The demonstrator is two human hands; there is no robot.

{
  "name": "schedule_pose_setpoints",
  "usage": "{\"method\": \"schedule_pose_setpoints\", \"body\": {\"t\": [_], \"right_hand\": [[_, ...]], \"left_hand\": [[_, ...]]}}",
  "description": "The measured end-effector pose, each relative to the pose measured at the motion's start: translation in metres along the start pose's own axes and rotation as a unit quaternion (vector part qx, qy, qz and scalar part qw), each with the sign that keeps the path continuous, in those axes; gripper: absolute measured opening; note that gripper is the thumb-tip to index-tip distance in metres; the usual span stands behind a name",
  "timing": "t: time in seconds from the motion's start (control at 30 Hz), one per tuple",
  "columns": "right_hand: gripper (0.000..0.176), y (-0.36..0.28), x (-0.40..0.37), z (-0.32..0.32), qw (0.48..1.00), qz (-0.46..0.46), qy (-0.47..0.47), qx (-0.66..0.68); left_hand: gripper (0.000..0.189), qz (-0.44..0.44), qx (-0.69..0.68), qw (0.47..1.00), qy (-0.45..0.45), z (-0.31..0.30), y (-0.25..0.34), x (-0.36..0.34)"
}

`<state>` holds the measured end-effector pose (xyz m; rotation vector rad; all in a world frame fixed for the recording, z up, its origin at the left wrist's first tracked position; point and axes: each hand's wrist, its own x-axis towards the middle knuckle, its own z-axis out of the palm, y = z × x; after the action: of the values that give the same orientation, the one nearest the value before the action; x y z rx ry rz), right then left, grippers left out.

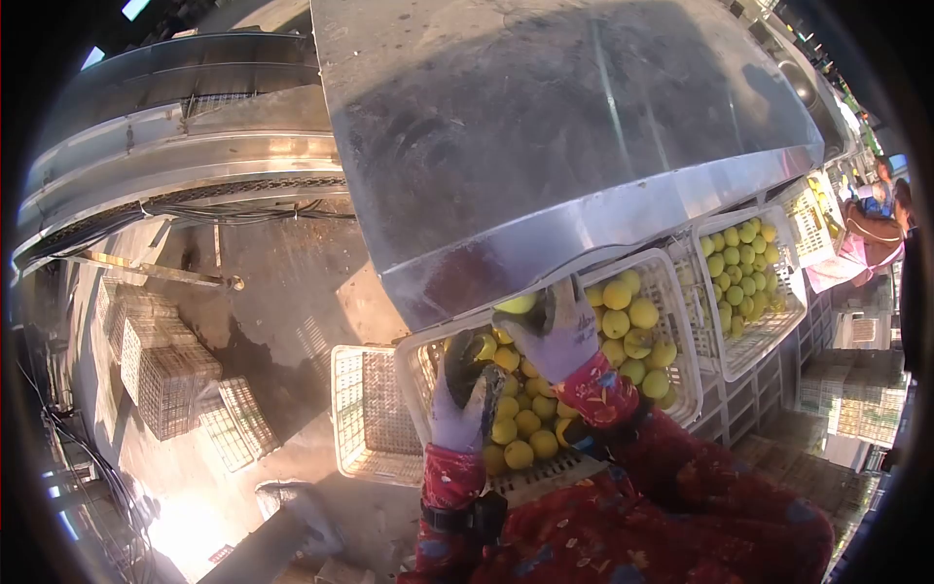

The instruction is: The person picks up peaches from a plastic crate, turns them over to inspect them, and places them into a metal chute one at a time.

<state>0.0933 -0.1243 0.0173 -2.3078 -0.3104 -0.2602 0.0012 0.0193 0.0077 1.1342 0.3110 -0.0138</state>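
Observation:
Both my hands wear pale gloves with dark palms, over a white plastic crate (689,365) of round yellow-green citrus fruit (526,422). My right hand (562,336) is closed around one greener citrus fruit (517,304) at the crate's far edge, by the metal panel's lower lip. At the crate's left side, my left hand (463,394) reaches down with fingers curled about a citrus fruit (484,346); the glove hides part of its grip. Red flowered sleeves cover my forearms.
A large sloping metal panel (574,127) overhangs the crate. An upright-walled white crate (375,414) stands left of it; another fruit-filled crate (747,282) stands right. Stacked crates (161,365) rest on the floor at left. Another person (866,238) is at far right.

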Motion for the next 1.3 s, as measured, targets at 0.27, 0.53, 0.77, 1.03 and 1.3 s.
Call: {"method": "schedule_pose_setpoints", "body": {"t": [0.27, 0.53, 0.77, 1.03, 1.3], "right_hand": [[0.048, 0.021, 0.019, -0.039, 0.970, 0.072, 0.027, 0.232], [0.066, 0.147, -0.060, 0.010, 0.892, 0.165, -0.268, -0.325], [0.078, 0.151, -0.083, -0.005, 0.976, 0.144, -0.145, 0.075], [0.084, 0.047, -0.062, -0.052, 0.963, 0.053, -0.086, 0.249], [0.071, 0.014, -0.007, -0.005, 0.999, -0.027, 0.004, 0.040]], "left_hand": [[0.051, -0.240, 0.423, 0.874, 0.026, -0.034, -0.097, 0.041], [0.094, -0.177, 0.772, 0.610, 0.015, -0.013, -0.232, 0.091], [0.096, -0.343, 0.585, 0.735, -0.024, -0.035, -0.221, 0.113], [0.088, -0.231, 0.737, 0.629, -0.089, -0.046, -0.240, 0.079], [0.090, -0.323, 0.701, 0.615, -0.164, -0.049, -0.214, 0.074]]}}
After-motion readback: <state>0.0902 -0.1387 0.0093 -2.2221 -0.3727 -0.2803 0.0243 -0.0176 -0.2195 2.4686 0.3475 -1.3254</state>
